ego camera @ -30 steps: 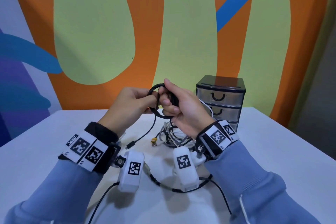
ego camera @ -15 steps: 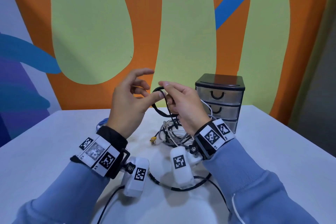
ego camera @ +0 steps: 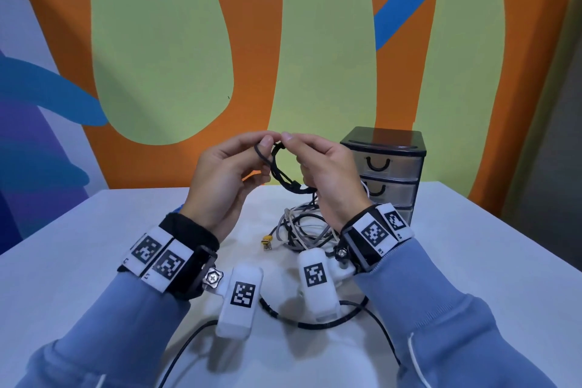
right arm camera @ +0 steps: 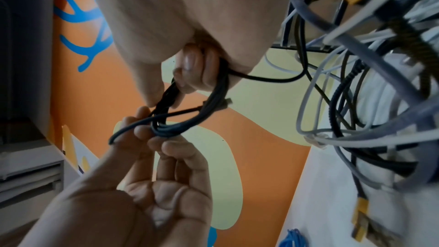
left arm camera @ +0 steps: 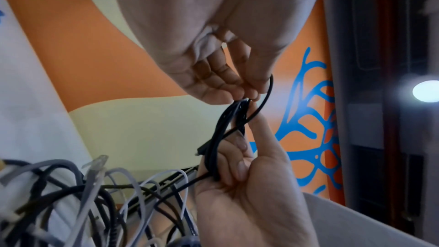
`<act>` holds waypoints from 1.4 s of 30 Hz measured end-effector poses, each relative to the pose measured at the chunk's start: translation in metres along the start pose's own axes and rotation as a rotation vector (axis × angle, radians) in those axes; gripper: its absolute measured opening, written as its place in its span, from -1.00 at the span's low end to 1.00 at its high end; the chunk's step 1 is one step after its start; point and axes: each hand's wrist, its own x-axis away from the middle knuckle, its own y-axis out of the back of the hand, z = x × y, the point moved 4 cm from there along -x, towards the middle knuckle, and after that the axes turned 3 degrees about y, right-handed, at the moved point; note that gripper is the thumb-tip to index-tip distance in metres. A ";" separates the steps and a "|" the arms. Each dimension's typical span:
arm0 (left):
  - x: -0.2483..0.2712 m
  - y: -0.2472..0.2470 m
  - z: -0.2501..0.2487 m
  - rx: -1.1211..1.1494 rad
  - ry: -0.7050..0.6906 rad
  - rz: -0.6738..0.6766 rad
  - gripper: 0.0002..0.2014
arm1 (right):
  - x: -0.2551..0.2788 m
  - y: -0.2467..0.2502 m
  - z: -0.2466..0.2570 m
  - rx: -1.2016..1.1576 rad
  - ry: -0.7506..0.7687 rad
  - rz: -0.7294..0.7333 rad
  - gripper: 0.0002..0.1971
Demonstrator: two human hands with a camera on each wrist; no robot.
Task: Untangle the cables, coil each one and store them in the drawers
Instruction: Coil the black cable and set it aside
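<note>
While both hands pinch the black coil (ego camera: 285,172) above the desk (ego camera: 78,246), left hand (ego camera: 225,178) should wrap the loose tail snugly as right hand (ego camera: 327,176) keeps the loops bunched. Earlier the left fingers were spread open; now they grip the tail. The tangle (ego camera: 302,230) lies below, drawers (ego camera: 389,167) far right.

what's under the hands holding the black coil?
A tangle of grey, white and black cables with a yellow connector lies on the white table. The right wrist covers the tangle's near right part.
</note>
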 end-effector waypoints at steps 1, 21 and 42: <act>-0.001 0.001 0.001 0.013 0.023 -0.006 -0.83 | -0.001 0.001 0.001 0.028 0.043 -0.001 -0.77; 0.000 0.010 -0.020 0.097 0.202 0.028 -0.62 | -0.016 0.035 -0.005 0.050 0.057 -0.333 -0.84; 0.001 0.008 -0.011 -1.158 -0.325 -0.166 -0.87 | -0.001 -0.003 -0.006 -0.163 -0.100 -0.084 -0.87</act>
